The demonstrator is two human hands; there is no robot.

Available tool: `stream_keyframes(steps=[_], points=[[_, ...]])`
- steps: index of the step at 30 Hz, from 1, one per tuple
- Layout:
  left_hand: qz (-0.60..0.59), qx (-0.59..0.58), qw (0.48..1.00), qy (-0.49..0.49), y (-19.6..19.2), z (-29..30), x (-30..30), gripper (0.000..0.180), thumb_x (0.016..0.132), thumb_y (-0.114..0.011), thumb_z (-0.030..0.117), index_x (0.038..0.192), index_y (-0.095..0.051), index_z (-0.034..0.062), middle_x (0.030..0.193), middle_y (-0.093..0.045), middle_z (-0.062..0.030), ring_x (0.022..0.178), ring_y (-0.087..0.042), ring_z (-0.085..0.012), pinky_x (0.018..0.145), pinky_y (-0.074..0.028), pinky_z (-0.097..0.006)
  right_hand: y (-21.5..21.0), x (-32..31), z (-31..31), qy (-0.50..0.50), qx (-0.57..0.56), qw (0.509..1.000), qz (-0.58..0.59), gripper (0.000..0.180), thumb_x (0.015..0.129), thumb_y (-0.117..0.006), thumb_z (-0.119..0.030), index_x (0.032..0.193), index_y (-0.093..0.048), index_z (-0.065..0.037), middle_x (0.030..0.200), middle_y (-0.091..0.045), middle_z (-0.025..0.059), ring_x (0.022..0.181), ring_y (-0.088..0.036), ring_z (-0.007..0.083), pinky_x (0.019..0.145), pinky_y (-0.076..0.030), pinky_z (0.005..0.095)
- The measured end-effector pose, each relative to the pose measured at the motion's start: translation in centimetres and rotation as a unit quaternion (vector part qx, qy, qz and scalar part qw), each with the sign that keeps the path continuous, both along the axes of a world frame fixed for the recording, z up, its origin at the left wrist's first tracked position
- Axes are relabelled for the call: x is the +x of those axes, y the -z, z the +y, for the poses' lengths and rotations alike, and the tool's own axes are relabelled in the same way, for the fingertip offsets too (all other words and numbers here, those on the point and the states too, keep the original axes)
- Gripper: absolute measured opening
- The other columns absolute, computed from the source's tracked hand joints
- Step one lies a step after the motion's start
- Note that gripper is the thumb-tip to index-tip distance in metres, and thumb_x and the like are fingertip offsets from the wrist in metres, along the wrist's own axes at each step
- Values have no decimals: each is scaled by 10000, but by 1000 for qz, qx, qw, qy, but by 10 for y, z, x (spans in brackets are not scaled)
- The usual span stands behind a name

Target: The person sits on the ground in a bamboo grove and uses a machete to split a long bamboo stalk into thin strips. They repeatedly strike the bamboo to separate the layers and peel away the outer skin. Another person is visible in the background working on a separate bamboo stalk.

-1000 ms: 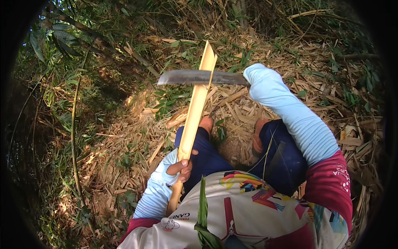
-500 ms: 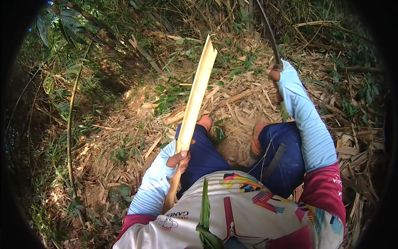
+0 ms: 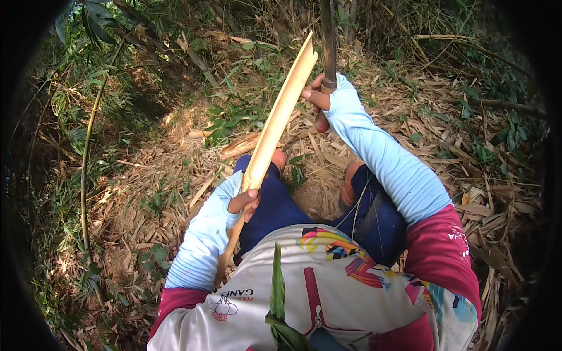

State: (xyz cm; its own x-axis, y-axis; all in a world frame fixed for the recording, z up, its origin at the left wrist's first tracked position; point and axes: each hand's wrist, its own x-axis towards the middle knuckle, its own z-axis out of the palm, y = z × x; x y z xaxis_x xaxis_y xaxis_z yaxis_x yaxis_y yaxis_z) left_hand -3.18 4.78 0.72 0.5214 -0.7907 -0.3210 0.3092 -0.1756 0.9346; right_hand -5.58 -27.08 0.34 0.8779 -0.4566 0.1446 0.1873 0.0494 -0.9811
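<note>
A long split piece of bamboo (image 3: 277, 126), pale yellow and hollowed on its inner face, slants up and away with a forked, pointed far end. My left hand (image 3: 244, 205) grips it low down, thumb across the face. In my right hand (image 3: 319, 98) is a machete (image 3: 329, 44) with a dark blade and a wooden handle; the blade points away and its tip runs out of view at the top. The fingers of my right hand are beside the bamboo's upper edge; whether they touch it I cannot tell.
Dry bamboo leaves and chips (image 3: 374, 126) cover the ground around my feet. A broken piece of bamboo (image 3: 240, 145) lies just ahead. To the left stands a thin green stem (image 3: 88, 158); a branch (image 3: 497, 106) lies at the right, with brush behind.
My right hand has swung left with the machete, from well out to the side to close beside the bamboo. The bamboo's far end has tipped slightly right.
</note>
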Motion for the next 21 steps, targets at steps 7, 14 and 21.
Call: stream_keyframes(steps=[7,14,21], points=[[-354,190,900,-167,4,39,10,80,1007,-517,151,1008,-566,87,694,-504,55,510,-402,-38,436,-304,-218,41,-2,-78,143,-325,934,36,210,770,-772,-121,876,-610,-40,688,-604,33,569,-550,129,529,-461,289],[-243,265,906,-222,16,114,54,72,996,-576,178,1018,-573,110,705,-507,52,558,-408,-38,478,-294,-210,-20,-88,-116,-86,-512,820,243,132,655,-743,-73,748,-659,-34,617,-598,14,546,-516,119,509,-448,318],[-235,130,918,-292,34,107,72,150,973,-622,214,1020,-543,96,686,-515,51,512,-414,-36,446,-309,-197,-33,-122,-21,-311,-556,602,481,208,708,-660,-1,900,-660,-81,757,-662,127,734,-646,308,643,-468,379]])
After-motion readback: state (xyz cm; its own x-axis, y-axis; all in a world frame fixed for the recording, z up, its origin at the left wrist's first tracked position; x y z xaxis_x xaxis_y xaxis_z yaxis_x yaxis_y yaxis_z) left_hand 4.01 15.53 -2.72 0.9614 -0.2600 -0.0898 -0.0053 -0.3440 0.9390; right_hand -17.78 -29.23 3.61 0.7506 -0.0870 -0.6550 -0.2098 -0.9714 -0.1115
